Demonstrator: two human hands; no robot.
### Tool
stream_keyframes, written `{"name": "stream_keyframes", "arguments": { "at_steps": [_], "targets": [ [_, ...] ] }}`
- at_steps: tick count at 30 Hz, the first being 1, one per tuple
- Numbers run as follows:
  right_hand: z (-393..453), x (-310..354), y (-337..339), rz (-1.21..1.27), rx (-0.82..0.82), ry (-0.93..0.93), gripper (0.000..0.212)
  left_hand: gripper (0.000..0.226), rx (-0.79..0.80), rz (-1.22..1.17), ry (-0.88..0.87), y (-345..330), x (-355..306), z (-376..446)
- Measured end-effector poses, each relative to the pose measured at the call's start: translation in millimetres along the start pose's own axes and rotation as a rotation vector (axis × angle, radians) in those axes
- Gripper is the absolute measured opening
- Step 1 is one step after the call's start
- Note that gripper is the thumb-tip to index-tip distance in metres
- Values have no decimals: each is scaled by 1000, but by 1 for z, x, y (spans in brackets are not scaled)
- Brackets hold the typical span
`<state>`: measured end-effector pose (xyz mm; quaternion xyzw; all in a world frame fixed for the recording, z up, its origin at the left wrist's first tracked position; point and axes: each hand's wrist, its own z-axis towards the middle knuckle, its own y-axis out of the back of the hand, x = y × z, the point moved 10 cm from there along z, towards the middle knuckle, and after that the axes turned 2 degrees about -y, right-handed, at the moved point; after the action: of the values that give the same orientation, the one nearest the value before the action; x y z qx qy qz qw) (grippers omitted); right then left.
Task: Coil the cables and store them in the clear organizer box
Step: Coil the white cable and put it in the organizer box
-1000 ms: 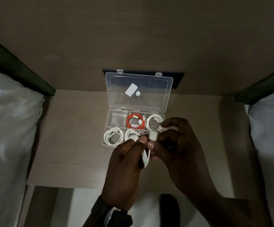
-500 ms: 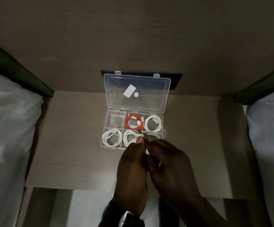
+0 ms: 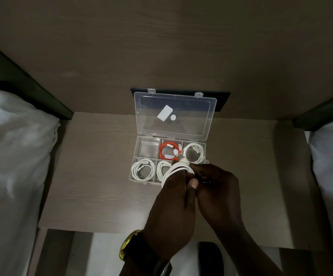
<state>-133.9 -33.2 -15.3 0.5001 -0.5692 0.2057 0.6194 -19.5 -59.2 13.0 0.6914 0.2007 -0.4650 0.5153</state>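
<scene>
Both my left hand (image 3: 173,206) and right hand (image 3: 217,188) grip closed on the coiled white cable (image 3: 178,168). It hovers over the organizer box (image 3: 133,170), at its front edge.

Two bare hands and forearms in view, no sleeves. Left hand (image 3: 171,214): wrist carries a gold-coloured bangle (image 3: 126,246), with a dark-strapped wristwatch (image 3: 161,268) just behind it. Right hand (image 3: 219,194): nothing worn on it.

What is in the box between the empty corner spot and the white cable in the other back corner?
The head view shows a coiled orange cable in the back middle compartment, between the empty compartment and the white cable.
</scene>
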Motion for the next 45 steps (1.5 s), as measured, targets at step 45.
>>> {"name": "stream_keyframes", "arguments": {
  "at_steps": [45],
  "targets": [
    [131, -25, -160, -627, 380, 20, 11, 38, -202, 280, -21, 59, 173, 92]
  ]
}}
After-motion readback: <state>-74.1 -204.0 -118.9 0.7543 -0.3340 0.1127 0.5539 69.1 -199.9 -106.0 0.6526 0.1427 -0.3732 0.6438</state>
